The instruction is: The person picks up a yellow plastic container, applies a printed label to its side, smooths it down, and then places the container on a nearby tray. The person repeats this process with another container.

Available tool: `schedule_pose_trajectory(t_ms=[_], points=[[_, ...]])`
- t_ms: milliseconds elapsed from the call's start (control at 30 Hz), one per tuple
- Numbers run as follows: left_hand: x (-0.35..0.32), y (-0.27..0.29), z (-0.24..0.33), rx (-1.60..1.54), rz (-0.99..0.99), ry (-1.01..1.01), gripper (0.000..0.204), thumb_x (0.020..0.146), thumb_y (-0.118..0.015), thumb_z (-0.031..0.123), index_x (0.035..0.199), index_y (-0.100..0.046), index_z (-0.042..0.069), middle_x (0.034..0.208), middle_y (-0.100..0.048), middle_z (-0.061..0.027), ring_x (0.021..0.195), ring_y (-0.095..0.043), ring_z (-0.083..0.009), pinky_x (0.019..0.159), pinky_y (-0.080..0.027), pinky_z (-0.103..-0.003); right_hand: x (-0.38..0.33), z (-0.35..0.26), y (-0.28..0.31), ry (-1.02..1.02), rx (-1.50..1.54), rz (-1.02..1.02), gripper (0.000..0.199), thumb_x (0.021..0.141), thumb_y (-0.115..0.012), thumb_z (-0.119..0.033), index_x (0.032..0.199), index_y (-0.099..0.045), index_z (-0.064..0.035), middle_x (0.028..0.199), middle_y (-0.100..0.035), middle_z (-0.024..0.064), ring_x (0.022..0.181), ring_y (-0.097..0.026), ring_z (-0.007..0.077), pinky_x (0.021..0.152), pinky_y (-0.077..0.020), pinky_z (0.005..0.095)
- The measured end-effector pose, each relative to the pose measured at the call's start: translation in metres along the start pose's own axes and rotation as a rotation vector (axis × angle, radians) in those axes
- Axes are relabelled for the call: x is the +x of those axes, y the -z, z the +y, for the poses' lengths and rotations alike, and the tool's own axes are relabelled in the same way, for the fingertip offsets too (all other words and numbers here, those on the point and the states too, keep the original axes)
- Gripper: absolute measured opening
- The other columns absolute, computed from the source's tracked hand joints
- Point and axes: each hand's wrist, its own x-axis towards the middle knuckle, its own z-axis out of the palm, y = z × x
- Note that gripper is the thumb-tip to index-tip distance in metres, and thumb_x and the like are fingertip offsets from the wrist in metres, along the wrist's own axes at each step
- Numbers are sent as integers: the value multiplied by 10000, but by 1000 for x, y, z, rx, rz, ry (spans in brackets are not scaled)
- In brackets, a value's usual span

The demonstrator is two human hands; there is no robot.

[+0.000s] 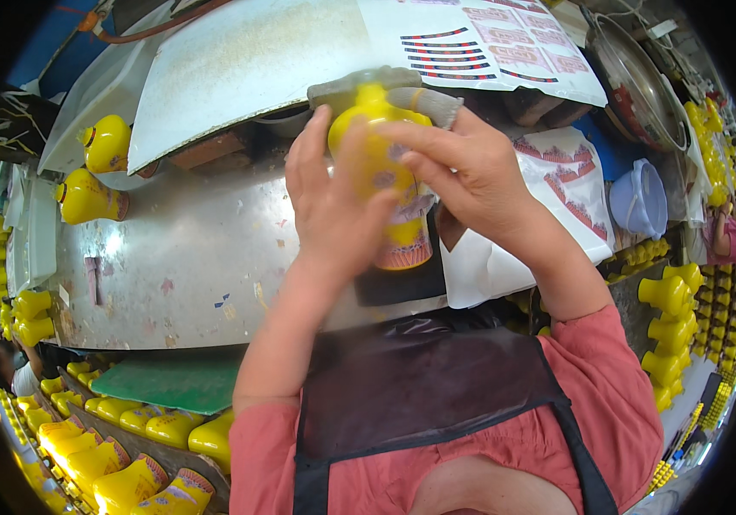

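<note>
A yellow vase (376, 176) with a narrow neck and purple-pink patterning stands in front of me between my hands. My left hand (333, 202) lies along its left side and front, its fingers partly smeared by motion, so its grip is unclear. From the right, my right hand (475, 176) grips the vase, thumb and forefinger on the front of its upper body. A grey-white ribbed piece (428, 105) lies by that hand's far fingers beside the neck; I cannot tell whether it is a finger cover. A pink patterned band (405, 253) rings the vase's foot.
Two yellow vases (93, 196) stand at the left of the metal table (170, 283). Printed pattern sheets (561, 184) lie to the right, near a pale blue bucket (639, 199). A white board (239, 69) spans the back. Several vases (132, 481) stand low at left.
</note>
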Motion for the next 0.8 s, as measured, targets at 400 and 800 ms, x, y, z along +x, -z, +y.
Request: schedule_pose_trajectory(t_ms=[400, 800], points=[[4, -6, -14, -179, -35, -45, 726, 898, -673, 335, 1549, -438, 116, 1569, -348, -247, 1397, -386, -439, 1164, -335, -528, -38, 3, -8, -637, 430, -174, 1027, 807, -835, -321, 1642, -270, -124, 1284, -631, 218, 791, -679, 195, 730, -558, 337], [2, -9, -14, -127, -57, -97, 653, 960, -653, 419, 1550, -470, 207, 1592, -307, -241, 1413, -380, -437, 1156, -352, -504, -53, 17, -33, -605, 672, -120, 1000, 936, -744, -417, 1656, -133, -90, 1075, -705, 231, 885, -715, 265, 809, -549, 350]])
